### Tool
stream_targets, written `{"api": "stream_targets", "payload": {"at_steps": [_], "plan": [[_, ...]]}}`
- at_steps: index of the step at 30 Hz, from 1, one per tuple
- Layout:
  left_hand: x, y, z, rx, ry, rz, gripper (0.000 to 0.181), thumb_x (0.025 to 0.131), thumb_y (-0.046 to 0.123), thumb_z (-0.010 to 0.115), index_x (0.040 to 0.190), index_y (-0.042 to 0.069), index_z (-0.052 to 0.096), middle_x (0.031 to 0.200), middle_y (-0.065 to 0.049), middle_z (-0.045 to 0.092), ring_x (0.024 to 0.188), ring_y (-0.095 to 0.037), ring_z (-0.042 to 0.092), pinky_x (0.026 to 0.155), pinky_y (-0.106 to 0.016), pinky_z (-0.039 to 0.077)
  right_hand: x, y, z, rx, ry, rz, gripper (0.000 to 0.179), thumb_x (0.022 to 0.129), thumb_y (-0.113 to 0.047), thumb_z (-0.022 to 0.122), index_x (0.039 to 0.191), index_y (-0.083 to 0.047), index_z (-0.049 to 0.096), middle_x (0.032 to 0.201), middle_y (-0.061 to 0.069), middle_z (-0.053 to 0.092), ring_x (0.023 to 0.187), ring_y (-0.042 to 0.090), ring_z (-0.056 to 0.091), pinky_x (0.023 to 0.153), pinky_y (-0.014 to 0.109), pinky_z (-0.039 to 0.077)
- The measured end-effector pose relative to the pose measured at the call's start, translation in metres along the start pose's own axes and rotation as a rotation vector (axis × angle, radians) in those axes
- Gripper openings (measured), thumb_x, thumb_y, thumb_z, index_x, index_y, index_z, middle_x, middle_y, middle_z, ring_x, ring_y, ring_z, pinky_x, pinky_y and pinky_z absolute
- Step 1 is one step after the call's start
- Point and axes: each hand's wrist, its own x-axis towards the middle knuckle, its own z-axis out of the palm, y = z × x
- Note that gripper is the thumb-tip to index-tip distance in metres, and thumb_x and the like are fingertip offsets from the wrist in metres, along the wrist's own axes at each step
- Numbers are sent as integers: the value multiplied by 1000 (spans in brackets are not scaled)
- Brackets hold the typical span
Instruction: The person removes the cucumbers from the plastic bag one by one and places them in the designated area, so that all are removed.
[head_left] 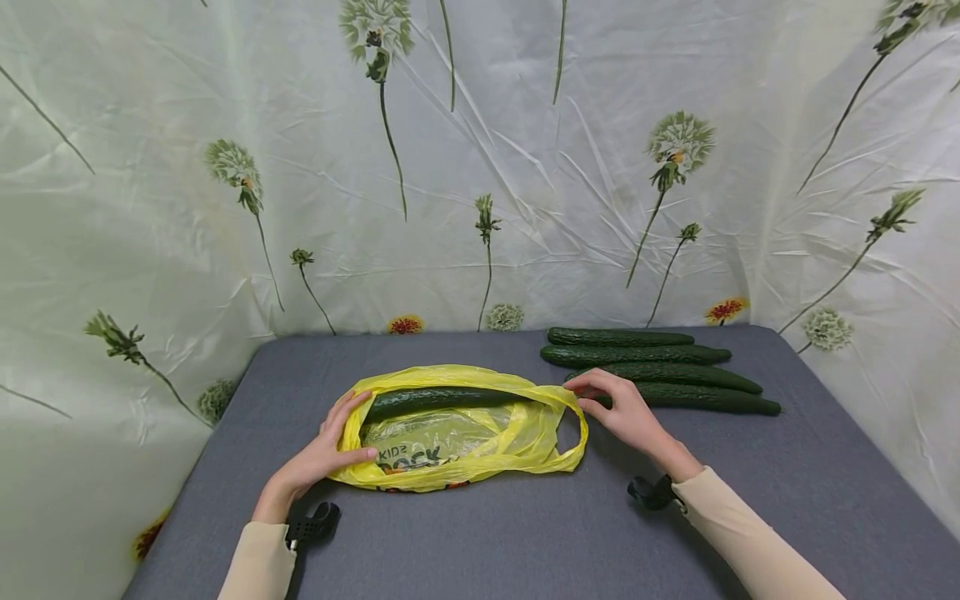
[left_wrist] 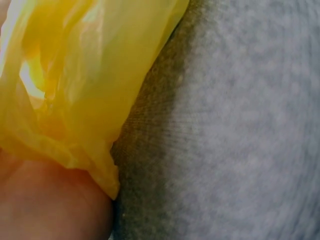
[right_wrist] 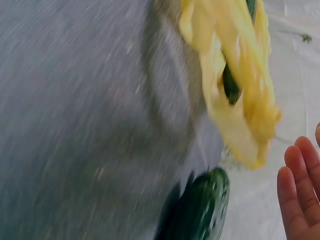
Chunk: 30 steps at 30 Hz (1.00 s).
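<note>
A yellow plastic bag (head_left: 480, 467) lies on the table, its mouth facing up. One long dark-green cucumber (head_left: 442, 398) rests inside along the far side. My left hand (head_left: 318, 454) holds the bag's left end, thumb over the near rim and fingers along the outside. In the left wrist view, yellow plastic (left_wrist: 95, 95) lies against the skin. By the bag's right handle is my right hand (head_left: 618, 412); in the right wrist view its fingers (right_wrist: 297, 185) are extended, with a gap to the plastic. Several more cucumbers (head_left: 637, 355) lie behind and beside this hand.
Grey cloth covers the table (head_left: 480, 550). Behind and at the sides hangs a pale curtain (head_left: 450, 250) with a dandelion print. The loose cucumbers lie side by side at the back right, one end of the nearest partly behind the right hand. Each wrist wears a black strap (head_left: 651, 493).
</note>
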Motion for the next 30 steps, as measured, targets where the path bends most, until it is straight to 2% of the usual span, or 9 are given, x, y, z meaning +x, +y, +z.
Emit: {"api": "stream_targets", "payload": {"at_steps": [5,11,15,21,30], "plan": [[0,0,1,-2,5,-1,86,85,21,72,153,19,20,156,-18,-10,137,-48,-12,90,-80,5,8,-9,15,55,-23,-48,26,88,10,62,112,2,66,105,14,65,93,29,62,77,41,53],[1,0,1,0,10,-5,85,85,21,72,153,19,20,156,-18,-10,137,-48,-12,91,-79,4,15,-20,32,125,-78,-57,26,86,15,59,111,10,63,107,24,63,93,41,60,76,47,52],[1,0,2,6,9,-9,85,86,23,71,153,20,19,156,-18,-11,137,-48,-13,91,-79,4,16,-19,43,121,-106,-50,26,87,12,61,112,7,64,108,20,63,92,36,61,77,45,51],[0,-2,4,15,14,-13,85,87,26,70,154,21,17,157,-14,-12,138,-47,-14,91,-79,5,20,-18,56,143,-158,-82,26,89,5,62,115,2,64,110,13,64,96,31,61,83,42,51],[-1,-2,4,14,14,-20,85,87,27,70,154,22,17,157,-14,-12,138,-46,-15,91,-79,4,26,-22,71,145,-229,-80,27,92,2,59,119,-1,62,116,9,62,104,31,58,88,48,47]]}}
